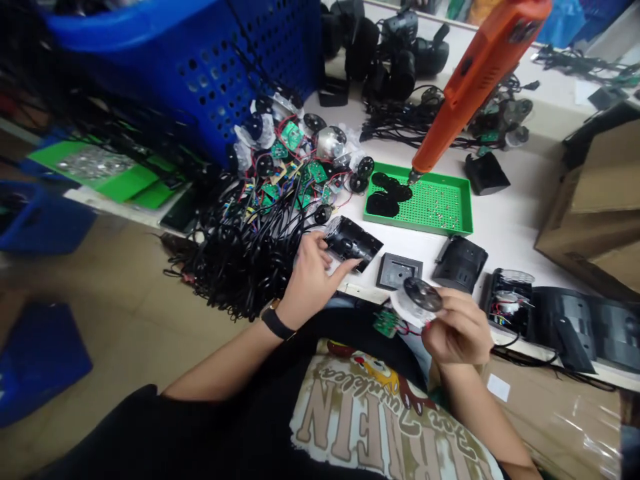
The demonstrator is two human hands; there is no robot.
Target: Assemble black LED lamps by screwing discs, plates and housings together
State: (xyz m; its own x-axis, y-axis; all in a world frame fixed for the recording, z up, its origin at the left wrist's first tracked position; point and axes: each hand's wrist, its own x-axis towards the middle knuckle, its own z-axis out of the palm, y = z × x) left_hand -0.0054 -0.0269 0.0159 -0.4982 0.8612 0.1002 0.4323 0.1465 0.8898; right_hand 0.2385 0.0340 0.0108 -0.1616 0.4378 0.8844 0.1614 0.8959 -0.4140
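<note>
My right hand (460, 325) pinches a small motor assembly (411, 308) by its black slotted disc, just off the table's front edge. A green circuit board (387, 324) dangles from the assembly on red wires. My left hand (320, 272) reaches around a black plastic housing half (356, 241) lying on the table, thumb at its near edge and fingers at its left end. Whether those fingers grip it firmly is hard to see. Between the hands lies a square dark grey block (399, 271) with a recessed middle.
An orange electric screwdriver (455, 100) hangs over a green tray (465, 207) holding black discs and small screws. Left of it, motor assemblies (320, 170) and black cables (240, 267) are heaped by a blue basket (165, 60). Black housings (565, 320) and a cardboard box (595, 200) stand right.
</note>
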